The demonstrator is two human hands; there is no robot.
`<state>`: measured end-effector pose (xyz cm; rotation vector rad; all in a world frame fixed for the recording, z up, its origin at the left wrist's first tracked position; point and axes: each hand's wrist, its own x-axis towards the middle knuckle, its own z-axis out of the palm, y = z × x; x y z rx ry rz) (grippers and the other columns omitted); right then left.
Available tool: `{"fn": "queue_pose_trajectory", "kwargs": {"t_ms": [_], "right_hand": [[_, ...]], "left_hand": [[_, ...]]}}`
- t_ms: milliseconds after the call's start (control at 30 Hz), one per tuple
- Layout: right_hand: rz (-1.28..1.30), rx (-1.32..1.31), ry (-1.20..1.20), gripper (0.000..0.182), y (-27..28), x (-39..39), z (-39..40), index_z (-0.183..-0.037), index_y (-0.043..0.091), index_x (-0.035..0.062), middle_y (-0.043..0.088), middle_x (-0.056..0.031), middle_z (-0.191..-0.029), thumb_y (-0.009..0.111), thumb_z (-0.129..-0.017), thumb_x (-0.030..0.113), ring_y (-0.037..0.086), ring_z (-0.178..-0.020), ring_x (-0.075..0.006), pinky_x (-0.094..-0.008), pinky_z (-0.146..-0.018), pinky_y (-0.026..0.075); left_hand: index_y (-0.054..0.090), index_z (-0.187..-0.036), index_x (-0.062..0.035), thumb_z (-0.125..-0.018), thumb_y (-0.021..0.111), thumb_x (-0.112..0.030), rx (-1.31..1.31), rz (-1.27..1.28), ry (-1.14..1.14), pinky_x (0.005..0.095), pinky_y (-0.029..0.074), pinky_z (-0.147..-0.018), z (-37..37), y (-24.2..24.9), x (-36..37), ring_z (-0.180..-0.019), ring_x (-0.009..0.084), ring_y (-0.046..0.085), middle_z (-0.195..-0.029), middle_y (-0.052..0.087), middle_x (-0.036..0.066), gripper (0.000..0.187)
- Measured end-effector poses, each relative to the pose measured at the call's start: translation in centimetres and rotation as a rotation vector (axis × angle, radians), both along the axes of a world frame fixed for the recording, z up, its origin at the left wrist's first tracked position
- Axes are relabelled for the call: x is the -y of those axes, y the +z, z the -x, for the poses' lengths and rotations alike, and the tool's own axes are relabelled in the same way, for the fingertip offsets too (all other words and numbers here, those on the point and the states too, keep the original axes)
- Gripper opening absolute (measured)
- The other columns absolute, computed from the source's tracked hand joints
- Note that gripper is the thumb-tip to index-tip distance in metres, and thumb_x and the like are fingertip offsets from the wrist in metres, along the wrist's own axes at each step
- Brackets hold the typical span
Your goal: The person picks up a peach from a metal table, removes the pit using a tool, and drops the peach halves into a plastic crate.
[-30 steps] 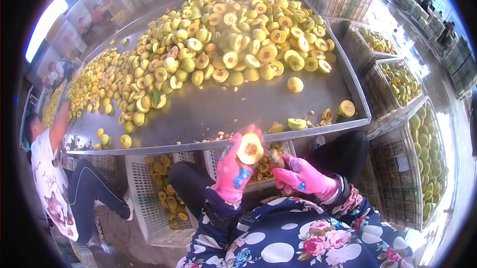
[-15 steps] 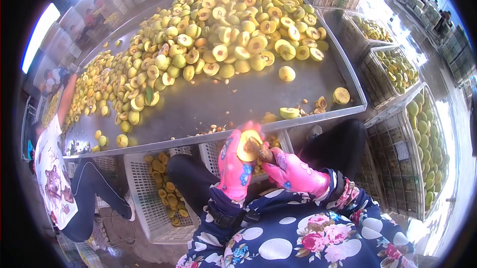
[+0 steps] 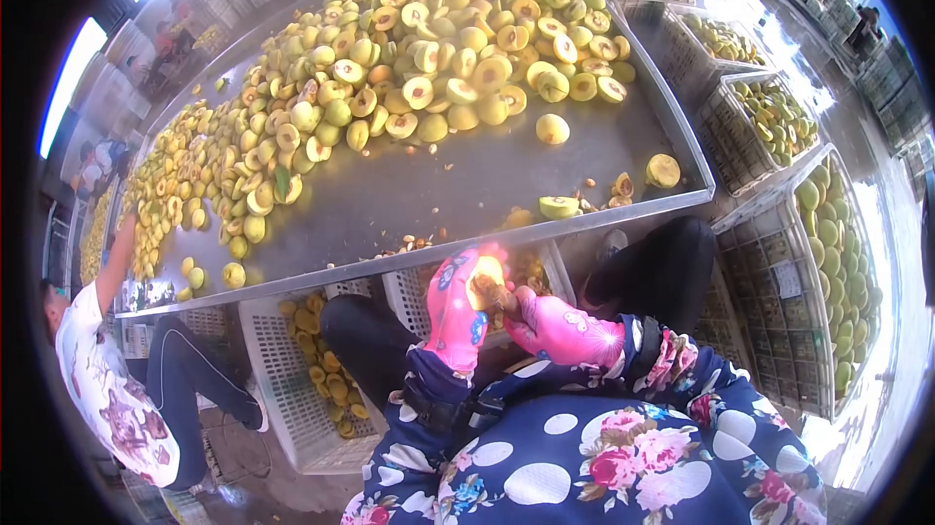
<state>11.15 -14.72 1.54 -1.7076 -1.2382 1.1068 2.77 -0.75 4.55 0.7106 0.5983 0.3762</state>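
Note:
In a pink patterned sleeve, my left hand (image 3: 469,281) is closed round a halved yellow fruit (image 3: 484,283) near the metal table's front edge. My right hand (image 3: 513,302) is closed against the fruit's cut face; what its fingers grip is too small and blurred to make out. Both hands are above a white crate (image 3: 545,277) between my knees. Beyond them, a metal table (image 3: 390,196) bears a large heap of halved yellow fruits (image 3: 419,92). A lone fruit (image 3: 552,129) lies in front of the heap.
Fruit pieces and pits lie along the table's front edge (image 3: 623,218). A white crate with fruit (image 3: 278,389) stands left of my knees. Fruit-filled crates (image 3: 794,277) line the right side. A co-worker (image 3: 117,379) at the left reaches over the table.
The view has shifted slightly. My right hand has moved a little down and left with the fruit. The co-worker at the left has moved lower and leans over the table's edge.

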Motion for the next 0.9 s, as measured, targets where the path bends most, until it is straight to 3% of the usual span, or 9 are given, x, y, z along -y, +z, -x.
{"fn": "queue_pose_trajectory", "kwargs": {"t_ms": [67, 167, 300, 400, 500, 600, 667, 767, 900], "right_hand": [[0.053, -0.008, -0.079, 0.027, 3.3, -0.1, -0.3, -0.099, 0.045, -0.0062, 0.059, -0.0235, -0.075, 0.051, -0.088, 0.018, 0.062, -0.074, -0.0364, -0.0399, -0.065, 0.048], [0.088, 0.023, -0.120, 0.029, 4.0, -0.2, -0.3, -0.100, 0.044, -0.0071, 0.059, -0.0280, -0.079, 0.051, -0.087, 0.018, 0.062, -0.079, -0.0405, -0.0430, -0.067, 0.048], [0.080, 0.037, -0.106, 0.030, 3.4, -0.5, -0.1, -0.100, 0.043, -0.0083, 0.058, -0.0309, -0.081, 0.050, -0.086, 0.018, 0.061, -0.083, -0.0432, -0.0450, -0.069, 0.047], [0.045, 0.038, -0.119, 0.029, 2.5, -0.6, 0.4, -0.097, 0.044, -0.0065, 0.059, -0.0218, -0.073, 0.049, -0.089, 0.021, 0.062, -0.068, -0.0359, -0.0410, -0.058, 0.048], [0.296, -0.518, -0.135, 0.029, 3.8, -0.7, 0.3, -0.092, 0.048, -0.0024, 0.054, -0.0078, -0.063, 0.049, -0.091, 0.027, 0.057, -0.052, -0.0195, -0.0323, -0.046, 0.045], [0.262, -0.907, -0.056, 0.030, 3.5, -0.3, 0.1, -0.087, 0.051, 0.0024, 0.046, 0.0018, -0.058, 0.049, -0.093, 0.031, 0.046, -0.044, -0.0065, -0.0232, -0.039, 0.039], [0.237, -1.109, -0.059, 0.028, 4.3, -0.3, 0.2, -0.084, 0.051, 0.0032, 0.045, 0.0020, -0.056, 0.049, -0.093, 0.030, 0.042, -0.041, -0.0065, -0.0227, -0.037, 0.037], [0.193, -1.319, -0.063, 0.026, 4.1, -0.2, 0.6, -0.084, 0.051, 0.0034, 0.043, 0.0028, -0.053, 0.050, -0.092, 0.028, 0.038, -0.037, -0.0061, -0.0216, -0.036, 0.035], [0.192, -1.397, -0.061, 0.024, 3.6, -0.1, 0.4, -0.089, 0.052, 0.0019, 0.043, 0.0029, -0.052, 0.051, -0.092, 0.025, 0.035, -0.036, -0.0058, -0.0212, -0.035, 0.033]], "left_hand": [[0.059, -0.109, 0.0009, -0.093, 0.048, -0.021, -0.017, -0.015, -0.041, 0.0355, 0.052, -0.075, 0.1, -0.5, -0.1, -0.090, 0.0216, 0.059, -0.100, 0.062, 0.013, 0.029], [0.061, -0.102, -0.0006, -0.090, 0.055, -0.018, -0.048, -0.164, 0.184, 0.0322, 0.053, -0.067, -0.7, -0.2, 1.2, -0.081, 0.0198, 0.062, -0.093, 0.063, 0.011, 0.021], [0.063, -0.093, -0.0026, -0.085, 0.065, -0.014, -0.122, -0.227, 0.289, 0.0275, 0.053, -0.055, -0.9, -2.8, 1.4, -0.063, 0.0168, 0.062, -0.083, 0.064, 0.007, 0.014], [0.063, -0.091, -0.0033, -0.083, 0.068, -0.014, -0.170, -0.151, 0.277, 0.0264, 0.053, -0.051, -1.0, -1.2, 1.7, -0.058, 0.0159, 0.061, -0.079, 0.064, 0.006, 0.015], [0.063, -0.092, -0.0034, -0.084, 0.067, -0.016, -0.173, -0.146, 0.271, 0.0279, 0.053, -0.053, -0.8, -1.3, 1.7, -0.063, 0.0164, 0.062, -0.080, 0.063, 0.006, 0.016], [0.063, -0.094, -0.0039, -0.086, 0.063, -0.019, -0.096, -0.143, 0.278, 0.0297, 0.054, -0.056, -0.6, -1.1, 2.0, -0.071, 0.0170, 0.062, -0.086, 0.063, 0.007, 0.017], [0.063, -0.095, -0.0041, -0.089, 0.060, -0.022, -0.041, -0.128, 0.245, 0.0309, 0.055, -0.059, -0.5, -0.9, 2.0, -0.078, 0.0173, 0.062, -0.091, 0.062, 0.008, 0.019], [0.060, -0.100, -0.0032, -0.088, 0.061, -0.024, 0.053, -0.127, 0.152, 0.0327, 0.054, -0.059, -0.3, -0.7, 1.5, -0.069, 0.0226, 0.063, -0.089, 0.062, 0.010, 0.024], [0.054, -0.109, -0.0038, -0.092, 0.053, -0.024, 0.091, 0.153, 0.150, 0.0357, 0.054, -0.071, -0.6, -1.1, 1.7, -0.096, 0.0216, 0.059, -0.104, 0.059, 0.010, 0.027]]}}
